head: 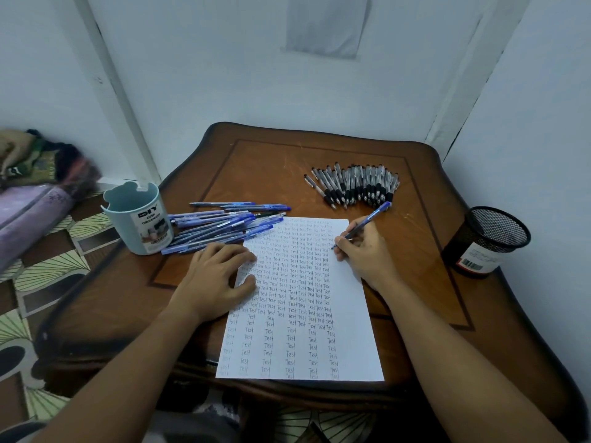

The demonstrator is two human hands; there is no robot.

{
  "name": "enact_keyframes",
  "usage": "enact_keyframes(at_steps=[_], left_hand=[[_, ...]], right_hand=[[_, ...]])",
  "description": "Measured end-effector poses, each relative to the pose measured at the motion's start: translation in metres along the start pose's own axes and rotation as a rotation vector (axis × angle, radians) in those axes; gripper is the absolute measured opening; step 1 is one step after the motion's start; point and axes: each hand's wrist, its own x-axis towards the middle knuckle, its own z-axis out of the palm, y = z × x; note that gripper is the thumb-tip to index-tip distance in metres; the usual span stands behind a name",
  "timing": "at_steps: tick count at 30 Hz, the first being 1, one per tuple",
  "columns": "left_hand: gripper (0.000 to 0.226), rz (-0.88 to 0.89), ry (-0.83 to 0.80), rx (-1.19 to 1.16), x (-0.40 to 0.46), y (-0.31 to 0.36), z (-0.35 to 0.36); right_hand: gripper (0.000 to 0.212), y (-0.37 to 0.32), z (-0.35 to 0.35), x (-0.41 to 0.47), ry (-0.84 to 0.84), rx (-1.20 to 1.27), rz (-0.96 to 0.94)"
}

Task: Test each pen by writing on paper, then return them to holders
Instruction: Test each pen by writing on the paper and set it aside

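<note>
**Pen on paper, right-hand column**

Under our right hand [367, 251], pinched near its tip, the blue pen [364, 226] touches the paper [355, 330]. Our left hand [217, 276] lies flat, pinning the sheet's edge. We judge the pen light, stiff and slightly slick; the lower barrel seems best to hold.
</note>
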Motion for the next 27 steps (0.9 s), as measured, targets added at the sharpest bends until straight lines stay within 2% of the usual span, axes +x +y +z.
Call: enact_keyframes(at_steps=[14,24,27], left_hand=[[0.050,0.005,0.008,-0.001,0.0004,0.0005,0.0000],[0.050,0.003,0.004,0.001,-0.0003,-0.0001,-0.0004],[0.049,0.006,0.009,-0.001,-0.0008,0.0004,0.0004]], right_hand=[[0.024,-0.0001,-0.0027,-0.0004,0.020,0.091,0.010],[0.020,-0.0018,-0.0018,-0.0004,0.014,0.028,0.038],[0.019,-0.0017,-0.0033,0.0004,0.019,0.167,0.053]])
